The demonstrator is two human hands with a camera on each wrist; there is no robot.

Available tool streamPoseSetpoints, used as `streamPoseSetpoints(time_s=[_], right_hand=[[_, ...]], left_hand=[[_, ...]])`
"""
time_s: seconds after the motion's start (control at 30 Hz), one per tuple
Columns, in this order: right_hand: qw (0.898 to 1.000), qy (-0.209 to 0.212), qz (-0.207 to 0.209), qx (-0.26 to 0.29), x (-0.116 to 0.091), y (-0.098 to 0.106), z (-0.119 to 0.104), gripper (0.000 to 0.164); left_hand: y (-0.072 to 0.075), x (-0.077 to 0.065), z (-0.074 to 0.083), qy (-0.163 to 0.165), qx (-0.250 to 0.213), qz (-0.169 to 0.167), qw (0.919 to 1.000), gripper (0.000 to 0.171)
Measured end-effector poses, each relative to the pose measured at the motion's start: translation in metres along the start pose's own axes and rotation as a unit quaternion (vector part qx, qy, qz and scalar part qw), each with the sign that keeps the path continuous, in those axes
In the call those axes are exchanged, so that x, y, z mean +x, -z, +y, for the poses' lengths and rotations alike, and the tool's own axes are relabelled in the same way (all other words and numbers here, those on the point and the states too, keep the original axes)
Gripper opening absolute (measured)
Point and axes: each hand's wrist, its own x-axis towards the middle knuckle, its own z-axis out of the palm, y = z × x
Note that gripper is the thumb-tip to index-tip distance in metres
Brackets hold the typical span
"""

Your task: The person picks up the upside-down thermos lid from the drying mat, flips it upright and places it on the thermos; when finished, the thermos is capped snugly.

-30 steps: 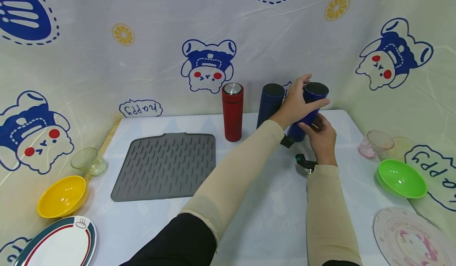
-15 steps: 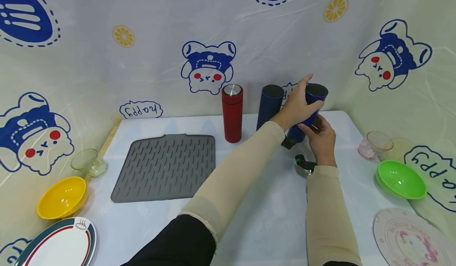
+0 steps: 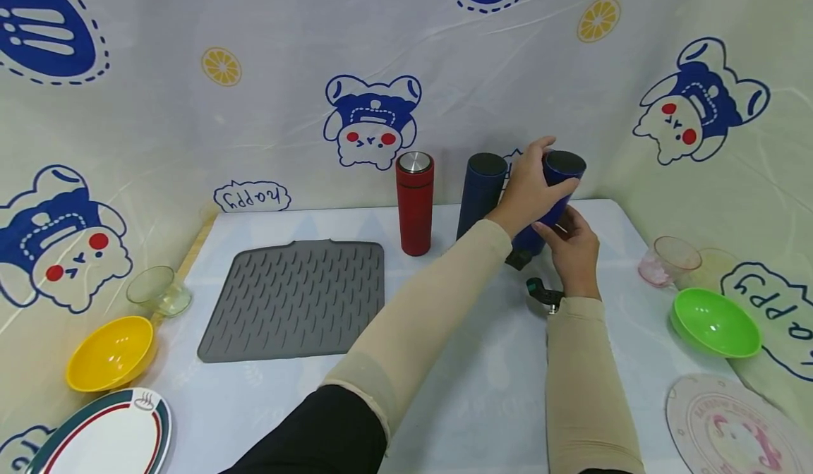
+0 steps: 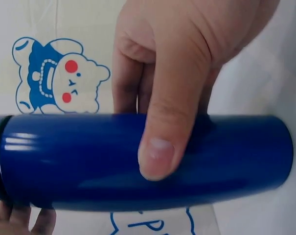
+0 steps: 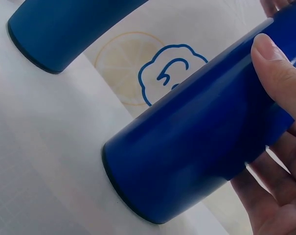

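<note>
A glossy blue vacuum flask (image 3: 532,238) stands at the back right of the table, held by both hands. My left hand (image 3: 524,188) grips its upper part, with the thumb across the front and the other fingers partly hidden behind. My right hand (image 3: 574,248) grips the flask's body lower down. In the left wrist view the right thumb lies across the blue flask (image 4: 79,161), and a dark seam shows near its top end. The right wrist view shows the flask's base (image 5: 133,191) close to the table; I cannot tell whether they touch.
A navy flask (image 3: 480,188) stands just left, partly behind my left arm, with a red flask (image 3: 416,209) beyond it. A grey mat (image 3: 298,301) lies left. Bowls, yellow (image 3: 111,354) and green (image 3: 714,322), glasses and plates line both sides. Patterned cloth walls rise behind.
My left thumb has shifted slightly leftward across the flask's upper part, and the left wrist has turned a little. The right hand stays in place, and the flask has hardly moved.
</note>
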Motion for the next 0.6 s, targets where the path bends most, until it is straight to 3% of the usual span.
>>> streamPoseSetpoints(time_s=[0.17,0.3,0.43,0.6], right_hand=[[1.0,-0.001,-0.001,-0.002,-0.0005,0.0005,-0.001,0.07],[1.0,-0.001,0.0,-0.005,-0.0002,0.001,-0.0004,0.069],[1.0,-0.002,0.0,-0.005,-0.0001,0.0003,0.0,0.07],[1.0,0.002,0.002,-0.006,0.0002,-0.0001,0.0004,0.07]], left_hand=[[-0.0002,0.0002,-0.003,-0.014,0.017,-0.023,0.9995,0.083],[-0.0036,0.0008,-0.002,0.005,0.035,0.011,0.9993,0.091],[-0.0044,0.0004,-0.0009,0.019,0.014,0.039,0.999,0.089],[-0.0017,0.0003,-0.0036,0.008,-0.018,0.008,0.9998,0.079]])
